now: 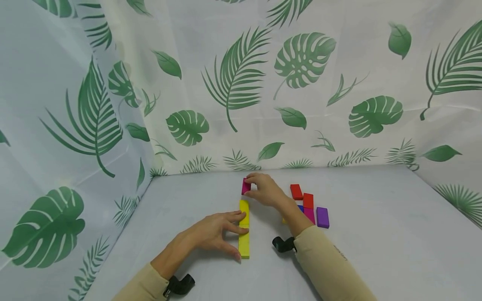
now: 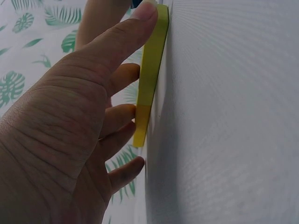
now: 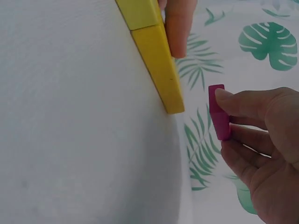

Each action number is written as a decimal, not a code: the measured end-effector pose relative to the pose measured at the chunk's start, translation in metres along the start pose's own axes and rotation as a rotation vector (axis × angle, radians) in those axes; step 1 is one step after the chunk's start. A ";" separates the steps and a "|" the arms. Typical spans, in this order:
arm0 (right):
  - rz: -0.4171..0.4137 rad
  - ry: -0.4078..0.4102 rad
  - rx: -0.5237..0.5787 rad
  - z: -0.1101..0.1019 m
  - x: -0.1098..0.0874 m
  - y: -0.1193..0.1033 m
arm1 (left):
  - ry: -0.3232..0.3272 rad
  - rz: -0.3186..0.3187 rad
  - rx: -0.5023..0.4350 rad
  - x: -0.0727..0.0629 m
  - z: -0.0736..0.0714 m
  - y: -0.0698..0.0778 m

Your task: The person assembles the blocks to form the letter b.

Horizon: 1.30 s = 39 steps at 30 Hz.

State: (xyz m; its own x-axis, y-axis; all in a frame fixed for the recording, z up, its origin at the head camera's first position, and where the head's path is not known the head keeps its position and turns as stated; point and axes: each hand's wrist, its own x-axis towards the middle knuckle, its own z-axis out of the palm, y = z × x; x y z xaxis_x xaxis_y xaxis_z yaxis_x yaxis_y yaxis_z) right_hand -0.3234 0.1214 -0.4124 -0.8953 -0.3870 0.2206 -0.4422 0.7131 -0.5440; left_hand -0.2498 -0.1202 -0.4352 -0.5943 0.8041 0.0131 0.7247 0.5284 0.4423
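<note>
Beige sleeves [image 1: 329,261], the right marked with small dark lettering [image 1: 340,252], end beside black wrist cameras [image 1: 182,285].

Yellow blocks [image 1: 245,222] barring centre, free table [image 1: 395,238] rightward

The right hand [image 1: 265,190] pinches a magenta rectangular block [image 1: 246,187] just past a bright-yellow rectangular block [image 1: 244,205] on the white bench [image 1: 395,242]. The latter lies end to end with a lime-yellow rectangular block [image 1: 244,246]; the left hand [image 1: 215,232] touches both with its fingers. Rightward lies a purple rectangular block [image 1: 322,217].
</note>
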 end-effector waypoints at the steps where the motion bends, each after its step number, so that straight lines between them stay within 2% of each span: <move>1: -0.002 0.004 0.007 0.001 -0.001 0.000 | 0.002 0.003 0.002 0.000 0.000 0.000; 6: -0.017 0.012 0.044 0.006 -0.004 0.001 | 0.004 0.009 0.002 0.000 0.001 0.000; 14: 0.011 -0.019 0.067 0.014 -0.006 0.005 | 0.005 0.005 0.006 0.001 0.001 0.000; 21: 0.005 -0.024 0.095 0.019 -0.006 0.010 | 0.007 0.007 -0.007 0.000 0.000 0.001; 39: -0.046 0.002 0.088 0.027 -0.003 0.015 | 0.006 0.001 0.007 0.000 0.000 0.001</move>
State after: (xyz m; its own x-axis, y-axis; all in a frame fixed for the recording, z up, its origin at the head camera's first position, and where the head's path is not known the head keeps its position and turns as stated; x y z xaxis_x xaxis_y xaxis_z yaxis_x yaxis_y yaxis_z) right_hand -0.3261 0.1174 -0.4431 -0.8745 -0.4165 0.2483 -0.4761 0.6403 -0.6027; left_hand -0.2492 -0.1200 -0.4348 -0.5954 0.8032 0.0188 0.7278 0.5293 0.4361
